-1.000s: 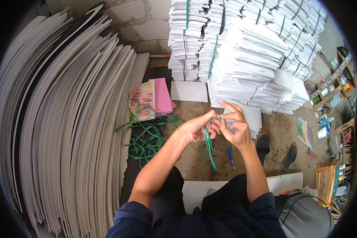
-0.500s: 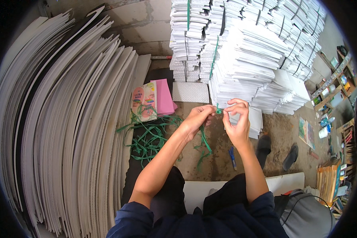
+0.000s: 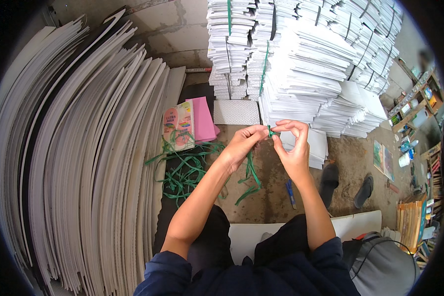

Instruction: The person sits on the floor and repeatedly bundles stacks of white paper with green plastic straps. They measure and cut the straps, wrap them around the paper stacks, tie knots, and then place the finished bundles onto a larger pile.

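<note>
In front of me, my left hand [image 3: 244, 144] pinches a green plastic string [image 3: 252, 171] between thumb and fingers. Its loose ends dangle below that hand. My right hand [image 3: 295, 150] meets it at a small bunched part of the string, the index finger and thumb tips closed there and the other fingers curled. A tangle of more green string [image 3: 185, 173] lies on the floor to the left of my hands. Some strands cross a flattened printed carton [image 3: 179, 123], which lies beside pink sheets [image 3: 201, 118].
Tall curved white sheets [image 3: 98, 163] stand along the left. Tied bundles of white sheets [image 3: 306, 64] are stacked ahead. A blue cutter-like tool [image 3: 290, 193] and dark slippers [image 3: 329, 182] lie on the floor. Cluttered wooden shelves [image 3: 417, 106] line the right, and a grey bag [image 3: 380, 269] sits nearby.
Both hands have stayed together, with the right fingertips shifting slightly left and closer to the left hand. The hanging string ends have swung a little to the left.
</note>
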### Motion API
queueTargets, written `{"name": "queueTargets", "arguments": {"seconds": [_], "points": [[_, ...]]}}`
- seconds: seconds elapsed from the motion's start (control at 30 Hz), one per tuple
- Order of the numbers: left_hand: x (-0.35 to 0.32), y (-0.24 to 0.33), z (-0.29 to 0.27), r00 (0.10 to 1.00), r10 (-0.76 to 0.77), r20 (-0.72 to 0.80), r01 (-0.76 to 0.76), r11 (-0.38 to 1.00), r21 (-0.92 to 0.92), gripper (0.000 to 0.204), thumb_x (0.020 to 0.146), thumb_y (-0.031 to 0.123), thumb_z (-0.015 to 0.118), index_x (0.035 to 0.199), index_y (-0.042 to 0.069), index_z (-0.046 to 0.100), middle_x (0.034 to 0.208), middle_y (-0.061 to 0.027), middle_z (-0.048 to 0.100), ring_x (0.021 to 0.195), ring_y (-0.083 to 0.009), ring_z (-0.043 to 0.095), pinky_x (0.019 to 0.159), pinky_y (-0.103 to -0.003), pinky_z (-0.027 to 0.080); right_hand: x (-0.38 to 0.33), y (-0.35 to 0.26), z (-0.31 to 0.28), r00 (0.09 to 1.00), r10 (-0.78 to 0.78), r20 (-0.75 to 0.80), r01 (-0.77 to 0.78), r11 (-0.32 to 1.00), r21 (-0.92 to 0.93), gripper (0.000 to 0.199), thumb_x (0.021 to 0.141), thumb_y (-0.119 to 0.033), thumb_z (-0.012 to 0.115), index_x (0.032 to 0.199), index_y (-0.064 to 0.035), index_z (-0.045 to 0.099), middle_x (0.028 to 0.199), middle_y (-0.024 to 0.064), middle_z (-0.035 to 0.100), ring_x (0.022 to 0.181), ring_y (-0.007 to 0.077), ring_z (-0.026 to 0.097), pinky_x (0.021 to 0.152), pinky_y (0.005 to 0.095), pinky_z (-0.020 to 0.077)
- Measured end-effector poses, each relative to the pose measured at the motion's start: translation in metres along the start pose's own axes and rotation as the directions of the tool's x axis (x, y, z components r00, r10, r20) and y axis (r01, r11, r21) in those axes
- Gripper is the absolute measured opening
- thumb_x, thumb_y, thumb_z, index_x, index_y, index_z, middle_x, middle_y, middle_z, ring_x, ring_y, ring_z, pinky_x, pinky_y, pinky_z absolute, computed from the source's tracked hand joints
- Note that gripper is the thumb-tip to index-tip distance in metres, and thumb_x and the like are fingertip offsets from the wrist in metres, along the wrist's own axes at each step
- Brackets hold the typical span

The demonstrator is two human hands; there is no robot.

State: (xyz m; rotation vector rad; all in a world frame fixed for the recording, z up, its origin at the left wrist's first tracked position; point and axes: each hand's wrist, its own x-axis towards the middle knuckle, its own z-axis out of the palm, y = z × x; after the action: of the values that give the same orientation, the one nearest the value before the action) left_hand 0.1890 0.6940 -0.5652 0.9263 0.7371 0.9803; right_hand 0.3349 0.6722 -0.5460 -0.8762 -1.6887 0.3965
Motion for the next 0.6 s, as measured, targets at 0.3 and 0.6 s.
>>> {"name": "queueTargets", "arguments": {"seconds": [0.3,0.6], "points": [[-0.005,0.004,0.002,0.920,-0.325,0.218,0.368,0.908,-0.200,0.019,0.080,0.029,0.055,0.072,0.012,0.052,0.068,0.0045,0.047,0.061,-0.0073,0.043,0.058,-0.022,0.037,0.006,-0.006,-0.011,0.837,-0.503,0.217,0.546,0.734,-0.404,0.033,0.068,0.006,0.061,0.086,-0.0067,0.037,0.084,0.0066,0.052,0.102,0.0289,0.052,0.096,0.0544,0.0255],[-0.008,0.008,0.000,0.870,-0.376,0.318,0.458,0.856,-0.241,0.020,0.080,0.028,0.054,0.071,0.010,0.051,0.064,0.0049,0.045,0.055,-0.0058,0.040,0.054,-0.021,0.037,0.000,0.007,-0.007,0.839,-0.494,0.231,0.525,0.845,-0.100,0.037,0.069,0.013,0.057,0.086,-0.0053,0.031,0.083,0.0108,0.050,0.085,0.0272,0.056,0.086,0.0479,0.0435]]}}
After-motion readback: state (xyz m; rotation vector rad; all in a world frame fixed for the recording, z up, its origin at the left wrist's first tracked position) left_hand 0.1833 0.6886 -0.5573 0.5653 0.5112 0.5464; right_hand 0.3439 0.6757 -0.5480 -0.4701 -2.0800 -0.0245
